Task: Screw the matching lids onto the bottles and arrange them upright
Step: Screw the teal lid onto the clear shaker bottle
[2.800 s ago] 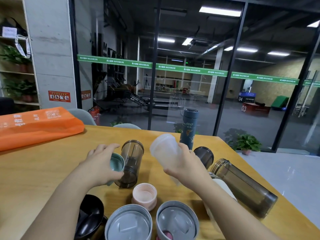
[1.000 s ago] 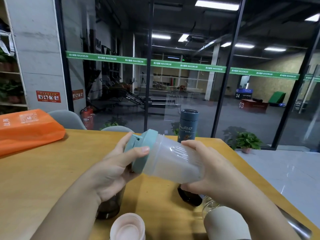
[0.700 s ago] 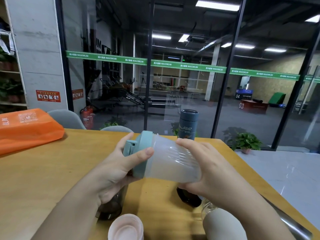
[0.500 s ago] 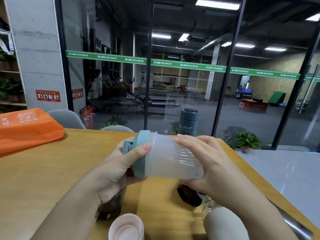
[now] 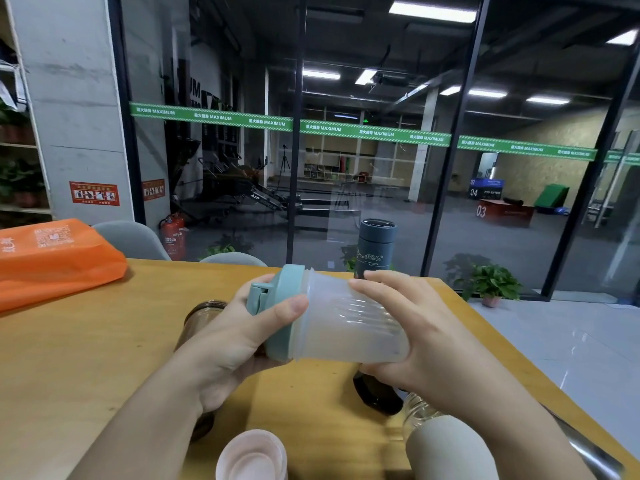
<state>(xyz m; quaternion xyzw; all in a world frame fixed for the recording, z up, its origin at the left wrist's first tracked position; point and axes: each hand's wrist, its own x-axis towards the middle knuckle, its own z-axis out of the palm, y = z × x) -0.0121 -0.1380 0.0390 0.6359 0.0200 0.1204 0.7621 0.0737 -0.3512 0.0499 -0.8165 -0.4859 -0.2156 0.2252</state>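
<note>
Since half a second ago the teal lid has turned a little further on the frosted plastic bottle, its flip tab now facing the camera, while both hands have kept their places. Left hand wraps the lid's rim in a closed grip, thumb across its edge; right hand clasps the bottle's ribbed body, held sideways above the table. Empty and thin-walled, the bottle should feel light and slightly squeezable, so a hold near the stiffer base suits it. Close by stand a dark blue capped bottle and a pink lid.
</note>
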